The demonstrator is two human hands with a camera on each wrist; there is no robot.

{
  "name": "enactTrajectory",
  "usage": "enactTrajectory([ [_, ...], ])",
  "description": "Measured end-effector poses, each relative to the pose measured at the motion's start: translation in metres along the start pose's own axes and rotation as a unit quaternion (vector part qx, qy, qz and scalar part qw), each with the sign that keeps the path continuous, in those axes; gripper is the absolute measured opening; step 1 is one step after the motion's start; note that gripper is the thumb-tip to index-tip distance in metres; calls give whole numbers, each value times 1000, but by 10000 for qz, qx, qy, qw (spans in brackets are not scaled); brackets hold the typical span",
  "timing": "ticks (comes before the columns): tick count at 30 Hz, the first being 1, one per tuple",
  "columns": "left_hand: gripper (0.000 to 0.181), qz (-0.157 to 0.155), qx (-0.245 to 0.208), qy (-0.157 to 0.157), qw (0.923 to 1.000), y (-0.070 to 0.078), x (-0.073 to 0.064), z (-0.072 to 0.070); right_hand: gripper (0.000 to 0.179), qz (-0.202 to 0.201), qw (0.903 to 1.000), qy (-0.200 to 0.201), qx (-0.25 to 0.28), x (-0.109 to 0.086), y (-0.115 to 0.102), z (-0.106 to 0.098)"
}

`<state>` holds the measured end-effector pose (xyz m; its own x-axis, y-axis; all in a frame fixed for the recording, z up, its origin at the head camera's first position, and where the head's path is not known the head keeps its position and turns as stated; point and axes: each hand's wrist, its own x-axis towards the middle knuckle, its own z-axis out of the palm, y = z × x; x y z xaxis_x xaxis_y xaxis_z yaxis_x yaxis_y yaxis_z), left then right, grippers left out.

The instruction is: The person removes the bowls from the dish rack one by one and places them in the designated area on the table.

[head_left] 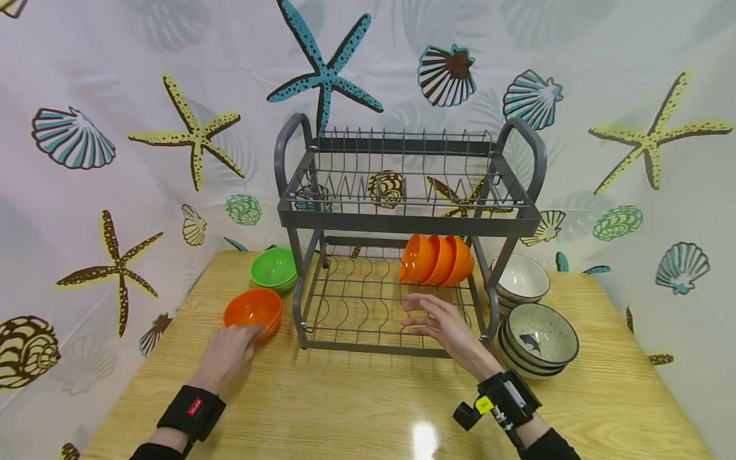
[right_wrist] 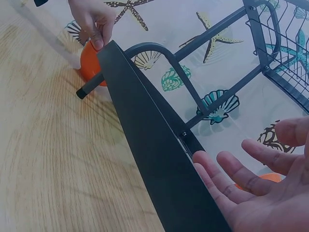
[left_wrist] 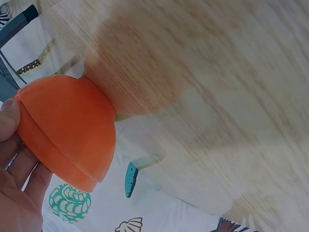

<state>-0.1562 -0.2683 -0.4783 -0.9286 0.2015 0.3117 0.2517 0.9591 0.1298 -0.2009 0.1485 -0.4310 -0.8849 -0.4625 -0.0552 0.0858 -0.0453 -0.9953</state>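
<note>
At the left of the table, my left hand [head_left: 226,354] pinches the rim of an orange bowl [head_left: 250,308]. The left wrist view shows the thumb and fingers on the rim of the orange bowls [left_wrist: 72,121], where two nested rims appear. My right hand [head_left: 445,326] is over the front of the lower tier of the dark grey dish rack [head_left: 374,349], fingers spread and holding nothing. Behind that hand, three orange bowls [head_left: 418,260] stand on edge in a row at the lower tier's right side. In the right wrist view the right fingers [right_wrist: 251,181] are beside the rack's frame.
Green bowls [head_left: 273,268] sit behind the orange ones, left of the rack. To the right of the rack are stacked white bowls [head_left: 524,278] and a stack of speckled bowls [head_left: 543,335]. The rack's upper tier [head_left: 408,222] overhangs the lower one. A patterned curtain hangs behind.
</note>
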Motion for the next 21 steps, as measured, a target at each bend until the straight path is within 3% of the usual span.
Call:
enactTrajectory([
  [11, 8, -45, -192, 23, 9998, 1, -1, -1, 50, -103, 9998, 63, -153, 1, -2, -4],
  [21, 22, 42, -405, 308, 9987, 4, -3, 1, 47, -78, 9922, 630, -1075, 4, -9, -3],
])
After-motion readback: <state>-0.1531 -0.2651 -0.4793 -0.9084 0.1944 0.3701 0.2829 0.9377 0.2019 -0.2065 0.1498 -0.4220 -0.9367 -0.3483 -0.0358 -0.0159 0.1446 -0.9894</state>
